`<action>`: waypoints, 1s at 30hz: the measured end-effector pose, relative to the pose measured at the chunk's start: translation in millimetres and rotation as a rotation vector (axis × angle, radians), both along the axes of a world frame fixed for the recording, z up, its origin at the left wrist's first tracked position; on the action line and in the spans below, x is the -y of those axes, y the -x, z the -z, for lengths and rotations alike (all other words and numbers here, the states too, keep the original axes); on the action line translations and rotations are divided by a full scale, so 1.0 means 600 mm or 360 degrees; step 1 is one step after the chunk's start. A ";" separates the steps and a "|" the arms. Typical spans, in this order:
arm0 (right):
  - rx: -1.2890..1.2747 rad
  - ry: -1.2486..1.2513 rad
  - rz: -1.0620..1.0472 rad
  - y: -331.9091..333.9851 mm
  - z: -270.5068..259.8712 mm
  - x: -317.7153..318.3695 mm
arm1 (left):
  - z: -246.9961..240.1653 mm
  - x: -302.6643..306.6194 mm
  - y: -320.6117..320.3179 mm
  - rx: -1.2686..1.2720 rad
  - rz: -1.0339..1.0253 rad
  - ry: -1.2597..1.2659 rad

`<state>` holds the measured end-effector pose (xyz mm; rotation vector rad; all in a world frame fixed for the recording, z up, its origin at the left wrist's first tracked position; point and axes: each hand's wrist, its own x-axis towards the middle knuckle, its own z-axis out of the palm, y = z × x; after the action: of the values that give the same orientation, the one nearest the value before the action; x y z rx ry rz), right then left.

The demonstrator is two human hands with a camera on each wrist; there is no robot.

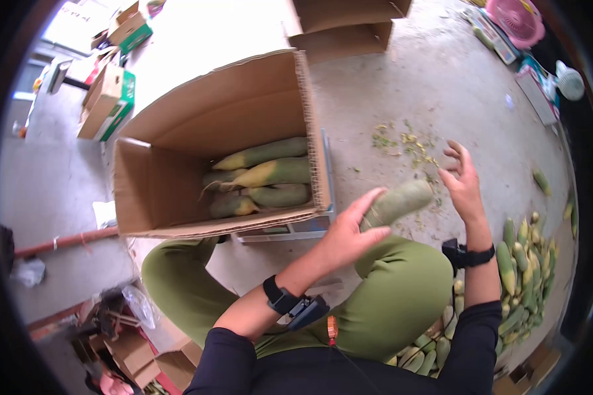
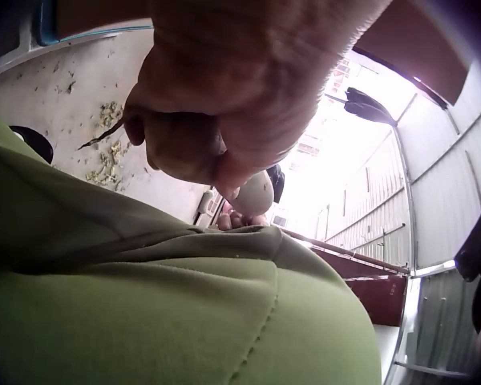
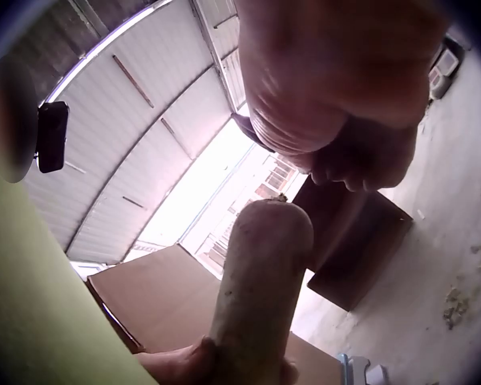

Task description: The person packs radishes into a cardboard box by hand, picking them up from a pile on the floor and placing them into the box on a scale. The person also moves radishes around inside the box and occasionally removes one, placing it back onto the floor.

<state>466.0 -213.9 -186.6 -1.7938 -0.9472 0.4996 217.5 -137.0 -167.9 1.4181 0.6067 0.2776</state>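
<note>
Gray floor [image 1: 369,99], pale panelled walls [image 2: 457,156], glaring white opening [image 3: 204,188]

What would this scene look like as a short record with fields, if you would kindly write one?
Left hand: holds a green radish
Right hand: near the radish's free end, holding nothing
Container: open cardboard box, several radishes lying inside
Floor: yellow-green scraps scattered beyond the hands
Person's right side: heap of radishes
</note>
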 end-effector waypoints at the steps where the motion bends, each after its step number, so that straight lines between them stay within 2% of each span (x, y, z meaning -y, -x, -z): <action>1: -0.0103 0.0134 -0.0041 -0.005 0.004 0.010 | -0.030 -0.005 0.016 -0.0034 0.0094 0.0006; 3: -0.0202 0.0271 -0.0087 -0.011 0.012 0.025 | -0.080 -0.008 0.056 -0.0064 0.0140 -0.0031; 5: -0.0251 0.0358 -0.0091 -0.010 0.027 0.035 | -0.133 -0.016 0.102 -0.0182 0.0328 0.0139; 9: -0.0249 0.0415 -0.0170 -0.004 0.054 0.052 | -0.245 -0.043 0.204 -0.0394 0.0428 -0.0186; 11: -0.0376 0.0469 -0.0173 0.008 0.062 0.055 | -0.302 -0.063 0.254 -0.0526 0.0398 -0.0428; 13: -0.0373 0.0468 -0.0188 0.015 0.076 0.058 | -0.347 -0.074 0.304 -0.0580 0.0096 -0.0472; 15: -0.0369 0.0532 -0.0232 0.020 0.089 0.062 | -0.376 -0.071 0.317 -0.0494 -0.0617 -0.0262; 17: -0.0411 0.0563 -0.0205 0.027 0.095 0.061 | -0.385 -0.110 0.300 -0.0555 -0.0827 -0.0463; 20: -0.0458 0.0630 -0.0150 0.031 0.104 0.060 | -0.376 -0.214 0.281 -0.1095 -0.0332 -0.0617; 21: -0.0469 0.0660 -0.0126 0.034 0.108 0.059 | -0.359 -0.245 0.271 -0.1102 -0.0329 -0.0604; 23: -0.0480 0.0703 -0.0116 0.038 0.117 0.057 | -0.304 -0.302 0.246 -0.1380 0.0263 -0.0685; 25: -0.0491 0.0761 -0.0097 0.040 0.124 0.062 | -0.246 -0.338 0.212 -0.1626 0.0623 -0.0699; 27: -0.0528 0.0768 -0.0101 0.041 0.136 0.063 | -0.191 -0.360 0.172 -0.1810 0.0947 -0.0436; 28: -0.0536 0.0790 -0.0077 0.042 0.141 0.067 | -0.153 -0.367 0.166 -0.1802 0.0980 -0.0425; 30: -0.0494 0.0850 -0.0115 0.039 0.150 0.073 | -0.096 -0.369 0.145 -0.1681 0.1335 -0.0480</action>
<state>442.6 -257.6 -276.7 -2.0692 -0.7008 1.1250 130.5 84.2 -110.5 1.9405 0.7458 -1.1552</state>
